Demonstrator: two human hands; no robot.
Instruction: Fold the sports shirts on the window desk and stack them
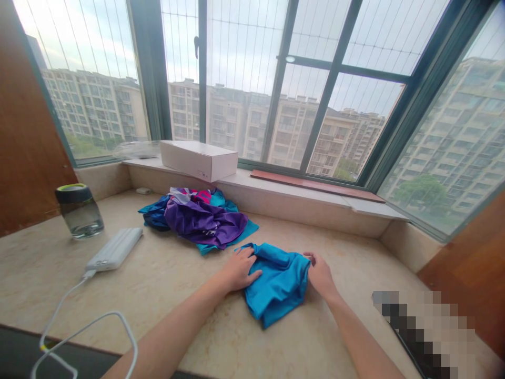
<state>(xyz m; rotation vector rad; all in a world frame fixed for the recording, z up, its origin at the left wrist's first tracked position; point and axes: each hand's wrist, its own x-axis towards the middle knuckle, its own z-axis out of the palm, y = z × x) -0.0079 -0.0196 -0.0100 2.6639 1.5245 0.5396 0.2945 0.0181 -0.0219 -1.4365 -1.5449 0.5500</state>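
Observation:
A bright blue cloth [276, 279], loosely bunched with folds, lies on the stone-topped ledge in front of me. My left hand [240, 268] rests on its left edge, thumb apart and fingers stretched over the fabric. At the upper right corner my right hand [320, 273] is closed, its fingers pinching the cloth's edge; the fingertips are partly hidden. Behind the left hand sits a crumpled pile of purple, teal and dark blue fabric [205, 218], with pink and white patches on top.
On the left stand a clear bottle with a dark lid [81, 210] and a white power bank [114, 250] with a white cable [63, 305]. A white box [197, 160] rests on the windowsill. A dark, pixelated object [414, 337] lies at the right. Windows rise behind.

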